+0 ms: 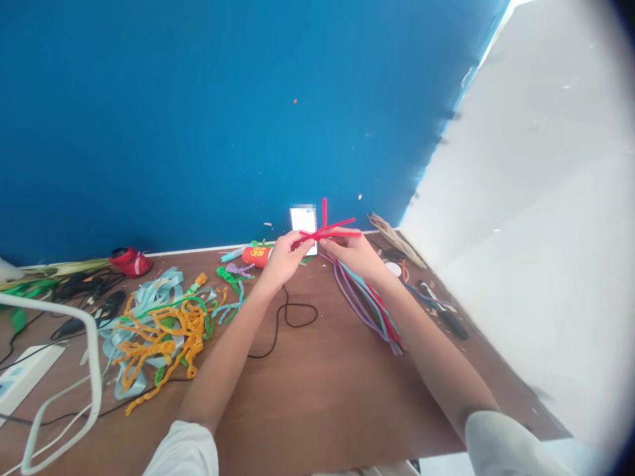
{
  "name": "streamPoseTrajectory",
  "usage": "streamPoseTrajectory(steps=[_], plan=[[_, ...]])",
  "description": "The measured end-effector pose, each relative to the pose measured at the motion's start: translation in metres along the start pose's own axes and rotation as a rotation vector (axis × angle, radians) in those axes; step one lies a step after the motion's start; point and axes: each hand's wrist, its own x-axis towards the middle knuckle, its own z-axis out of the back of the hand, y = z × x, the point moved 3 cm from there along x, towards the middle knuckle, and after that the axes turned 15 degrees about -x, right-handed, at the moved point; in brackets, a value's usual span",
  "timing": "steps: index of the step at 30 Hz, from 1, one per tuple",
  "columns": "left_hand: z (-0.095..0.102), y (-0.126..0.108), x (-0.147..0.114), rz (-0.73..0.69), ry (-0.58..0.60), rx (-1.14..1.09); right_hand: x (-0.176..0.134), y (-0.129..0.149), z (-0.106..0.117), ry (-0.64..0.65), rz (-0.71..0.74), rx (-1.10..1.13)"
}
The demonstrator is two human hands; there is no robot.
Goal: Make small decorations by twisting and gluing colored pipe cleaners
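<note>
Several red pipe cleaners [325,231] cross each other between my two hands, their free ends sticking up and out to the right. My left hand [285,256] pinches them at the left end of the crossing. With thumb and fingers closed, my right hand [354,252] grips them on the other side. Right behind the hands a phone [303,218] with a lit screen leans against the wall, partly covered by my fingers. Under my right forearm lies a bundle of purple, blue and red pipe cleaners [360,307].
Orange twisted pipe cleaners [169,334] and light blue ribbon [139,347] heap on the table's left. A red can [256,256] lies near the wall. Dark-handled tool [449,320] and dried husks [397,239] sit at right. A white power strip [24,380] and black cable [278,330] are also there.
</note>
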Motion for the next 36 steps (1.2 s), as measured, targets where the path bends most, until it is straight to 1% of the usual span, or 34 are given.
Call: streamPoseTrajectory(steps=[1, 2, 4, 7, 9, 10, 14, 16, 22, 26, 27, 29, 31, 32, 35, 36], plan=[[0.003, -0.003, 0.0, -0.02, -0.029, -0.015, -0.001, 0.002, 0.005, -0.004, 0.009, -0.031], [0.005, -0.006, 0.0, -0.032, -0.051, -0.05, -0.002, 0.004, 0.01, 0.032, -0.009, -0.05], [0.011, -0.011, 0.0, -0.014, -0.106, -0.122, -0.004, 0.006, 0.022, 0.104, -0.071, -0.02], [0.024, -0.018, 0.0, 0.007, -0.254, -0.161, -0.008, 0.011, 0.043, 0.055, -0.136, 0.029], [0.032, -0.022, 0.001, 0.008, -0.317, -0.141, -0.011, 0.014, 0.054, 0.044, -0.167, 0.001], [0.035, -0.023, 0.001, 0.005, -0.332, -0.125, -0.013, 0.015, 0.057, 0.051, -0.182, -0.009], [0.041, -0.027, 0.001, -0.018, -0.346, -0.056, -0.018, 0.02, 0.065, -0.043, -0.184, -0.045], [0.04, -0.029, 0.0, -0.024, -0.332, -0.051, -0.018, 0.022, 0.062, -0.059, -0.16, -0.062], [0.027, -0.042, -0.008, 0.001, -0.241, 0.027, -0.016, 0.035, 0.041, 0.0, -0.088, -0.076], [0.016, -0.051, -0.015, 0.046, -0.113, 0.147, -0.022, 0.045, 0.023, 0.048, -0.055, -0.073], [0.014, -0.053, -0.016, 0.059, -0.085, 0.183, -0.024, 0.047, 0.02, 0.04, -0.039, -0.089], [0.011, -0.055, -0.018, 0.073, -0.055, 0.234, -0.028, 0.052, 0.015, 0.011, 0.041, -0.143], [0.009, -0.055, -0.02, 0.08, -0.041, 0.239, -0.032, 0.056, 0.01, 0.014, 0.142, -0.209], [0.008, -0.056, -0.021, 0.082, -0.034, 0.226, -0.033, 0.058, 0.006, 0.038, 0.168, -0.225], [0.003, -0.055, -0.025, 0.098, 0.009, 0.176, -0.035, 0.061, -0.002, 0.116, 0.187, -0.195], [0.001, -0.055, -0.027, 0.11, 0.033, 0.163, -0.035, 0.061, -0.003, 0.116, 0.187, -0.177]])
